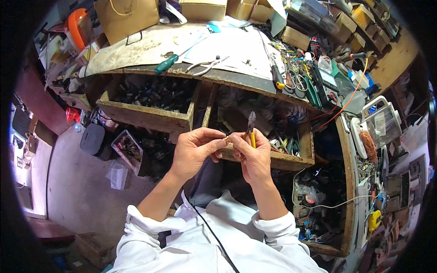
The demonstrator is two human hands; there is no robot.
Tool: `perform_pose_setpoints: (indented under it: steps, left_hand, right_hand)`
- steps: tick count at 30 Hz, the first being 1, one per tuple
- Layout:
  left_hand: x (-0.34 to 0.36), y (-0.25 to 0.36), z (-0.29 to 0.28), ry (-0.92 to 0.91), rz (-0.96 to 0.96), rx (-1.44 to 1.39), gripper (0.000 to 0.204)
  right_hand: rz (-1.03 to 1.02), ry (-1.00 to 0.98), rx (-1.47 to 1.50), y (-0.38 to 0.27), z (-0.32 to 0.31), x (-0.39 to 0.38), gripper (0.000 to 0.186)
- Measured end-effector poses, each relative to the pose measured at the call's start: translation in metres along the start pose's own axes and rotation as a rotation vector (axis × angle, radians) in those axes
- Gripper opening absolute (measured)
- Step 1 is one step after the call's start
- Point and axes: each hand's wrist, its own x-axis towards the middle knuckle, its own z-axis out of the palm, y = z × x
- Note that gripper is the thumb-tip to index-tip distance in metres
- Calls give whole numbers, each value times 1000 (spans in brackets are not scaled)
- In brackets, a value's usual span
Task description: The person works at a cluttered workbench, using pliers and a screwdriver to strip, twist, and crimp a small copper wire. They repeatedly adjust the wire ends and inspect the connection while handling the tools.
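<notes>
My left hand (pixel 195 152) is closed in a pinch on a small pale, brassy piece (pixel 226 139), too small to make out clearly. My right hand (pixel 250 159) grips yellow-handled cutting pliers (pixel 252 136) with the metal jaws pointing up, and its thumb and forefinger meet the same small piece beside my left fingertips. Both hands are raised in front of an open wooden drawer (pixel 291 161) holding assorted tools. A dark cable (pixel 214 231) hangs down over my white shirt, partly hidden behind my hands.
The cluttered bench (pixel 123 57) bears a green screwdriver (pixel 166 64), grey pliers (pixel 205 63) and a meter (pixel 327 82). A drawer (pixel 136 116) full of small parts sits at left, above a bin (pixel 129 150). At right, a wooden compartment (pixel 348 204) holds tangled parts and cables.
</notes>
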Motion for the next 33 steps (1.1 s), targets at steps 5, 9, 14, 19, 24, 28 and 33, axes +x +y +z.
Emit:
perform_pose_setpoints:
  steps: [5, 9, 14, 19, 24, 28, 33]
  left_hand:
    - [-7, -10, -12, -22, -48, -236, 22]
    - [-11, -14, -15, 2, -49, -239, 20]
    - [-15, -18, -17, 16, -42, -188, 20]
    - [-17, -18, -18, 0, -24, -86, 20]
    - [-21, -17, -20, -16, -20, 15, 19]
    - [-23, -16, -17, 19, 23, 113, 16]
    - [-26, -13, -17, -6, -35, 131, 15]
  right_hand:
    - [-85, -90, -99, -1, 4, -5, 14]
    - [-114, -113, -127, -1, 12, -10, 12]
    - [-187, -132, -311, 10, 1, -10, 12]
    - [-187, -153, -461, 7, 1, -16, 12]
    - [-199, -180, -449, 15, -9, -12, 12]
    - [-161, -186, -475, 14, -11, -12, 13]
    - [-165, -160, -460, 14, -10, -12, 13]
